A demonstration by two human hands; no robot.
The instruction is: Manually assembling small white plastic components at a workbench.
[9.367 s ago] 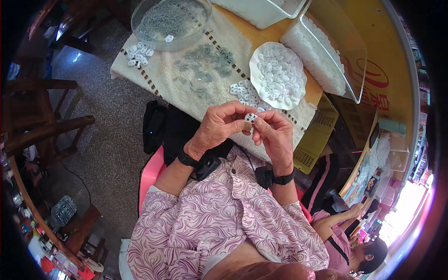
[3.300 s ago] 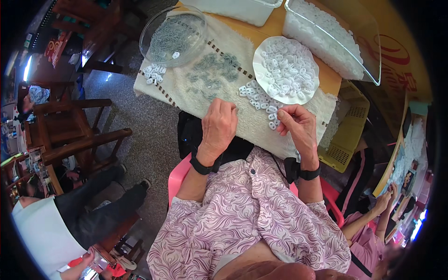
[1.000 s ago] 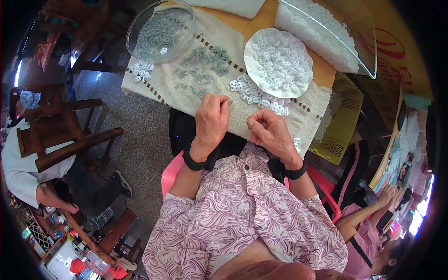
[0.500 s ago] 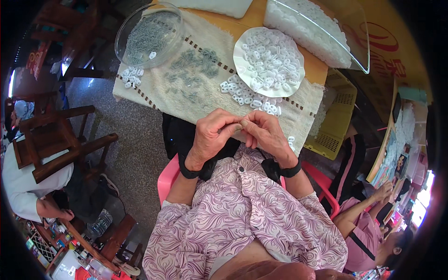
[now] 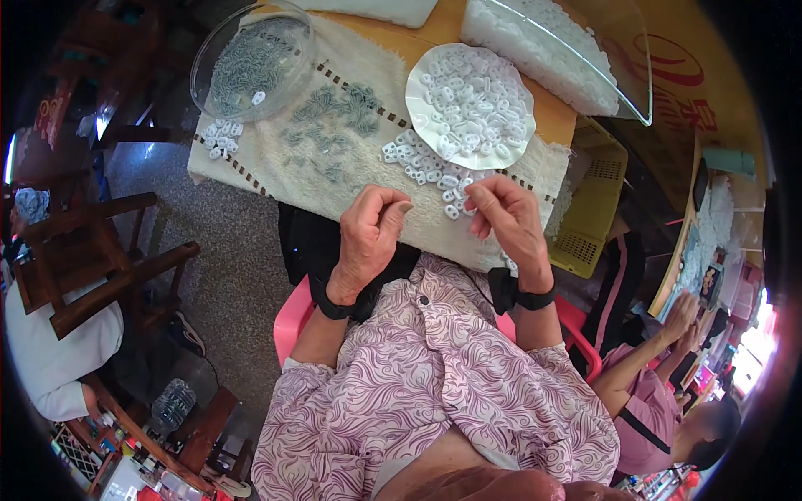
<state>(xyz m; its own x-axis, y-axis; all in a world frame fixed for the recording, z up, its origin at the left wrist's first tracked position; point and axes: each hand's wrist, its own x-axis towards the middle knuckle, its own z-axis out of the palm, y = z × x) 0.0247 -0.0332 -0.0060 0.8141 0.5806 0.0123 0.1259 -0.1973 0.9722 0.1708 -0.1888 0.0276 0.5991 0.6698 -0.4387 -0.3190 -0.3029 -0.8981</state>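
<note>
Cream cloth (image 5: 276,159) with brown dashed border; white plate (image 5: 510,149) of white rings (image 5: 468,92); purple swirl-patterned shirt (image 5: 434,376); pink chair (image 5: 292,321); yellow basket (image 5: 597,200).

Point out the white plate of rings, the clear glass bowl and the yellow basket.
white plate (image 5: 507,155), head view, on its bare lower rim.
clear glass bowl (image 5: 203,63), head view, on its left wall.
yellow basket (image 5: 595,200), head view, on its slotted side wall.

Left hand (image 5: 370,230) and right hand (image 5: 505,219) are raised side by side above the near edge of a cream towel (image 5: 276,159) on the surface, fingers curled, not touching. Small white plastic rings (image 5: 426,163) lie scattered between the hands and a white plate (image 5: 420,104) heaped with more. A clear bowl (image 5: 203,63) of grey pieces stands far left.
</note>
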